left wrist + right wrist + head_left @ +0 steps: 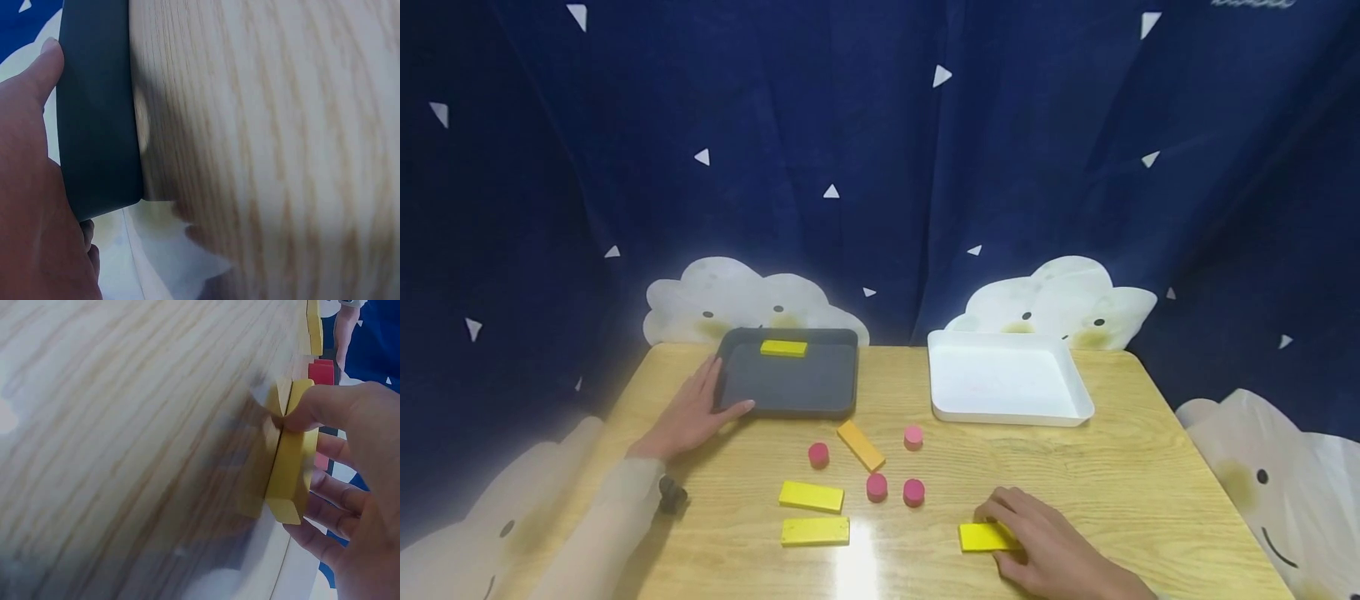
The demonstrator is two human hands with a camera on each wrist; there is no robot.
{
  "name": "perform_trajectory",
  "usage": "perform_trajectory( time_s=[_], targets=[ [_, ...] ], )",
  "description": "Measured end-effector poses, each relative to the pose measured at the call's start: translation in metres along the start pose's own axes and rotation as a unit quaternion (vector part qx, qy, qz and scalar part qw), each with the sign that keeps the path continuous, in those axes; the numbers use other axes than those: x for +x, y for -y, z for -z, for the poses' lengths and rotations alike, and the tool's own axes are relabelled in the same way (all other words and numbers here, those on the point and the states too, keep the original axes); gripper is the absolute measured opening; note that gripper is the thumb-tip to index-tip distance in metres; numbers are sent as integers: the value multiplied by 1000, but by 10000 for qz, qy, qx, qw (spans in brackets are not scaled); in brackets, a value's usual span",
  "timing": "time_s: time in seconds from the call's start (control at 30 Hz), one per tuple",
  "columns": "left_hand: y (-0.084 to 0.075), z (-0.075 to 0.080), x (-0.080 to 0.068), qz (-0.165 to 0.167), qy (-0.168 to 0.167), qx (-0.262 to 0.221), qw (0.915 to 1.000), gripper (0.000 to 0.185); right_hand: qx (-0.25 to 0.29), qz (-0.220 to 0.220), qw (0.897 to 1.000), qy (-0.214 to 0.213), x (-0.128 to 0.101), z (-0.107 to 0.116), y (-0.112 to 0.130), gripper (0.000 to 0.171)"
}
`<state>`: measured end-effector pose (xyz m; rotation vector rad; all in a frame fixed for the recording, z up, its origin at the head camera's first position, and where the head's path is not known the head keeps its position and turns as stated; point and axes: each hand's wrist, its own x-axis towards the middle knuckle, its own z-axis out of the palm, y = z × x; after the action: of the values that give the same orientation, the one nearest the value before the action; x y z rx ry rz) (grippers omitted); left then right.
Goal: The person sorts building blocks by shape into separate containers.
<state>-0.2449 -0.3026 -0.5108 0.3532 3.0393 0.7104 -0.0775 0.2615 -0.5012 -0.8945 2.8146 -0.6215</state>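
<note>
Two containers stand along the far edge of the bench (1150, 467). The black tray (790, 387), toward the far left corner, holds one yellow block (783, 348) lying flat against its far wall. The white tray (1007, 383), toward the far right, has nothing visible in it.

The left hand (696, 412) rests at the black tray's left side, fingers straight and close together along the wall and the thumb pressed against its near left corner; the left wrist view shows the thumb flat on the dark rim (94, 125).

The right hand (1037, 537) lies near the bench's near edge, right of centre, its fingers curled over a yellow block (981, 537) that lies flat on the wood. In the right wrist view the thumb presses one long side of that block (290, 469) and the fingers wrap the other side, so it is pinched between them.

Loose on the bench between the trays and the near edge are four pink round pieces: one (818, 454) to the left, one (913, 437) farther back and two (877, 487) (913, 492) side by side. There are five rectangular blocks in all: the one in the black tray, the one under the right hand, an orange-yellow one (861, 445) lying at a slant, and two yellow ones (811, 497) (815, 531) one behind the other toward the near edge.
</note>
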Motion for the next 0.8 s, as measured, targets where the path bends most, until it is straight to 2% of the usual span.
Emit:
perform_trajectory(
  time_s=[0.6,0.8],
  targets=[
    [5,-3,1,-32,-51,4,10000,117,-487,41,9972,-564,4,6,3,41],
    [1,-1,1,-49,-46,7,10000,116,-654,241,9924,-1011,9,6,6,43]
  ],
)
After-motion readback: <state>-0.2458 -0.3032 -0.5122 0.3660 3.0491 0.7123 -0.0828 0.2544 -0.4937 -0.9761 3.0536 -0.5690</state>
